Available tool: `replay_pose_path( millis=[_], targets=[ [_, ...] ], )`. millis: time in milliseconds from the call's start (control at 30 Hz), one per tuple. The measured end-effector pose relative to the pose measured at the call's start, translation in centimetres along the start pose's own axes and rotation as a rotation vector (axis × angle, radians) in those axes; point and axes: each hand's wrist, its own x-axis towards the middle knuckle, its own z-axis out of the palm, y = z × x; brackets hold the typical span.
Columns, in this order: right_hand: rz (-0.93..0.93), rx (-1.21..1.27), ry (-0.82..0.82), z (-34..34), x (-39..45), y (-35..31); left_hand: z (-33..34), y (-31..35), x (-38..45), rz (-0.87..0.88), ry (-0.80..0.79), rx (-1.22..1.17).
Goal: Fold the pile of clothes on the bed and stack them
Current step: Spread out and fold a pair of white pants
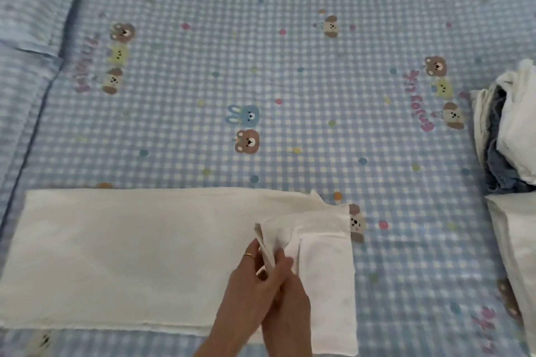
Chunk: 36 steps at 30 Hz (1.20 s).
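Both hands, left hand point(246, 284) and right hand point(290, 298), pinch a raised fold of the white garment point(116, 255). Right of the grip: clothes pile point(504, 130) on the gingham sheet point(290, 66). Pink lettering unreadable.

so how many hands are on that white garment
2. The left hand and right hand meet near the bottom centre, both pinching a raised fold of the white garment spread on the bed. No other hands show.
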Motion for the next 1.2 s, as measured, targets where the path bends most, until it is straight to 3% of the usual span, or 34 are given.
replay_pose_path(
  millis=[67, 167, 233, 300, 333, 433, 600, 667, 700, 800, 933, 1100, 1200],
  targets=[
    [-0.076, -0.125, 0.0, 2.0, 0.6, -0.2, -0.9, -1.0, 1.1, -0.058, 0.137, 0.093],
    [-0.179, -0.006, -0.23, 3.5, 0.7, 1.6, -3.0, -3.0, 3.8, -0.096, 0.264, 0.125],
    [-0.237, -0.065, -0.055, 2.3, 1.9, 3.7, -4.7, -4.8, 5.7, -0.099, 0.266, 0.187],
    [-0.289, -0.322, 0.218, 0.6, 4.6, 5.9, -6.2, -6.9, 7.1, -0.107, 0.28, 0.193],
    [-0.265, -0.45, 0.277, -0.3, 6.1, 6.7, -6.8, -7.9, 7.5, -0.109, 0.287, 0.19],
    [-0.224, -0.716, 0.186, -0.6, 9.9, 8.7, -8.0, -10.2, 8.4, -0.107, 0.315, 0.201],
    [-0.178, -0.739, 0.16, 1.5, 11.1, 9.3, -7.0, -10.6, 8.1, -0.021, 0.499, 0.262],
    [-0.243, -0.74, 0.135, 2.6, 10.8, 8.8, -6.1, -11.0, 7.5, 0.088, 0.626, 0.44],
    [-0.275, -0.751, 0.116, 3.1, 10.8, 8.8, -5.6, -11.3, 7.2, 0.192, 0.613, 0.575],
    [-0.302, -0.77, 0.102, 4.1, 11.7, 9.2, -4.5, -13.9, 7.2, 0.459, 0.356, 0.956],
    [-0.296, -0.804, 0.098, 6.0, 13.3, 11.0, -4.8, -17.6, 10.1, 0.468, 0.238, 1.136],
    [-0.319, -0.772, 0.183, 6.2, 12.3, 9.1, -6.4, -15.7, 8.9, 0.469, 0.192, 1.052],
    [-0.466, -0.615, 0.263, 9.0, 10.1, 4.4, -12.9, -16.1, 6.4, 0.374, 0.444, 0.921]
  ],
)
